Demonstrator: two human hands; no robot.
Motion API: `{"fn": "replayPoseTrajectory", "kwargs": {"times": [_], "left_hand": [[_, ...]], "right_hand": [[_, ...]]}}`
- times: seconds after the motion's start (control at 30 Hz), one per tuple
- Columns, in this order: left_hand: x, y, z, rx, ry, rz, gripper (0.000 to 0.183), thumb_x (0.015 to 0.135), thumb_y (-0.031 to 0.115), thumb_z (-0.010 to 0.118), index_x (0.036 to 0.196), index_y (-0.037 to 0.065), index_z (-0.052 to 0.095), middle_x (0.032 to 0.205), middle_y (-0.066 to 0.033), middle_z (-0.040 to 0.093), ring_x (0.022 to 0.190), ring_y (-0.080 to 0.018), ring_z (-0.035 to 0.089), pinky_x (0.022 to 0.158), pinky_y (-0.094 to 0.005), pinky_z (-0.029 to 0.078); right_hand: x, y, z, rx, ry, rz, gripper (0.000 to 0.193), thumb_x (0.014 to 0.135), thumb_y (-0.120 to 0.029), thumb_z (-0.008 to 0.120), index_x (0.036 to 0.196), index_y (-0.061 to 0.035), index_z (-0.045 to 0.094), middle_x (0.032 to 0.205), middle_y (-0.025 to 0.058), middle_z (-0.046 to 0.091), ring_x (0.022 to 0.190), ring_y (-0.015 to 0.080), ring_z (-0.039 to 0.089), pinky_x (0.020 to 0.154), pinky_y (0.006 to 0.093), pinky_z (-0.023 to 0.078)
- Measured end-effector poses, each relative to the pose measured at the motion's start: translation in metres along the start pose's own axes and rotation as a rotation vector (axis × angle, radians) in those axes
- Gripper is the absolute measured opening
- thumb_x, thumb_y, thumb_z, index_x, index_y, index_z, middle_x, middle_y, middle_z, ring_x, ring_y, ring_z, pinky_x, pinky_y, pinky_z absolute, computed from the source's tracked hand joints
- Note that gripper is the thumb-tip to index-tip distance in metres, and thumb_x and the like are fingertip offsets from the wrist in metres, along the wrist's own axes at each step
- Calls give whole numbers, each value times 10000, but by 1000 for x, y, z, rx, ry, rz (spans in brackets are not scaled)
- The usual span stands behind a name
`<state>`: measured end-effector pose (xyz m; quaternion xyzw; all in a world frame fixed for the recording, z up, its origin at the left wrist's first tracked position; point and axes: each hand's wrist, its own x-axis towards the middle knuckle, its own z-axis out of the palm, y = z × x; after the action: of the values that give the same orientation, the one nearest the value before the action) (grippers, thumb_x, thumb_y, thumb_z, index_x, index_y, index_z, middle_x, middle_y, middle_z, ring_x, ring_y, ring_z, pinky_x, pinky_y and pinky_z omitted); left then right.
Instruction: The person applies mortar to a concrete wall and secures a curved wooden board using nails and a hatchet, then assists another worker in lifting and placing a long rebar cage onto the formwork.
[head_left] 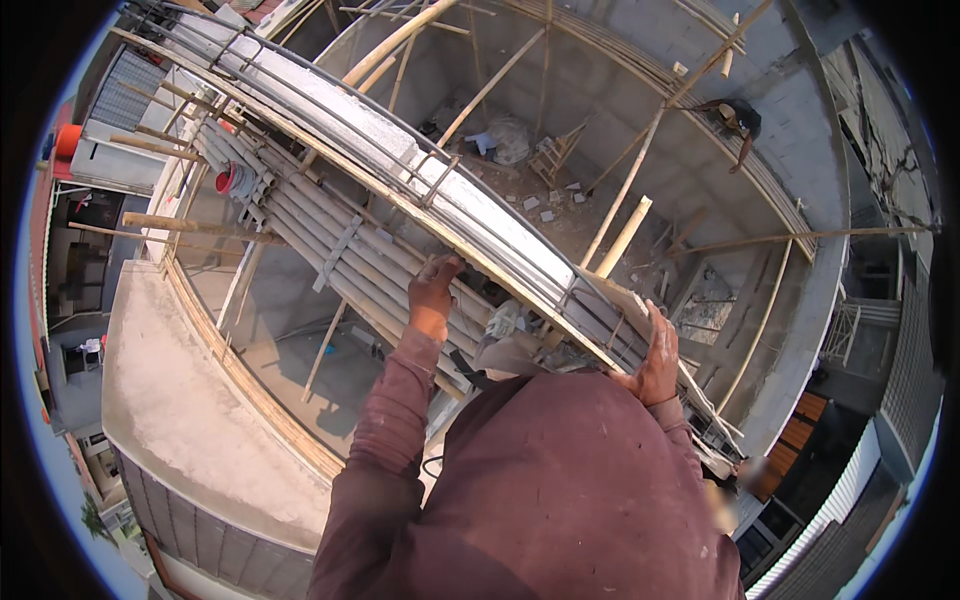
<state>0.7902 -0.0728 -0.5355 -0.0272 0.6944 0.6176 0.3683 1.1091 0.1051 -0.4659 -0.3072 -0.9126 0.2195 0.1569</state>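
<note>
My left hand [432,298] is raised at the near side of a long beam form, its fingers bent against the edge of the narrow wooden board [500,272]. To the right, my right hand [655,362] grips the form's boards near a short wooden panel [618,296], thumb on the near side and fingers upright on the far side. Between the boards, steel reinforcing bars [432,192] with stirrups run along a pale, whitish strip [500,215]. Both arms are in dark reddish sleeves. My fingertips are partly hidden by the boards.
Bamboo poles [320,225] lie bundled below the form, with a red bucket [232,180] at their far end. Slanting bamboo props [625,190] cross an opening over a littered lower floor [560,225]. Another person [735,118] is at the far right wall. A concrete ledge [190,370] lies left.
</note>
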Motion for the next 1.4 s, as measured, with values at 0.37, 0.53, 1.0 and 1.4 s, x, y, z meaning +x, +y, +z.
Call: {"fn": "replayPoseTrajectory", "kwargs": {"times": [0.37, 0.53, 1.0, 1.4], "left_hand": [[21, 12, -10, 171, 71, 100, 319, 902, 291, 716, 1006, -9, 747, 822, -4, 720, 559, -48, 498, 461, -236, 367], [27, 19, -18, 153, 9, 40, 281, 891, 277, 734, 962, 5, 745, 743, 15, 689, 501, -28, 455, 439, -216, 336], [83, -34, -100, 1097, -422, 603, 287, 972, 228, 556, 1182, 36, 599, 1020, -104, 668, 919, -248, 653, 773, -415, 532], [62, -19, -112, 1392, -508, 646, 250, 921, 243, 567, 1049, 59, 678, 924, -149, 682, 892, -353, 649, 844, -499, 500]], "right_hand": [[-1, -1, -4, -3, -37, 70, 1154, 568, -452, 851, 1517, -56, 328, 1405, 190, 501, 1271, 402, 482, 1098, 492, 375], [5, -31, -35, -114, -96, 111, 1215, 560, -526, 910, 1527, -72, 333, 1485, 188, 394, 1309, 382, 459, 1108, 493, 372], [76, -159, 108, 713, -1048, 227, 594, 967, -415, 593, 1312, 65, 533, 1351, 304, 537, 1250, 417, 538, 1032, 475, 434], [-15, -113, 251, 400, -445, 89, 438, 1055, -294, 403, 1405, -57, 513, 1430, 194, 514, 1292, 295, 508, 1101, 394, 396]]}}
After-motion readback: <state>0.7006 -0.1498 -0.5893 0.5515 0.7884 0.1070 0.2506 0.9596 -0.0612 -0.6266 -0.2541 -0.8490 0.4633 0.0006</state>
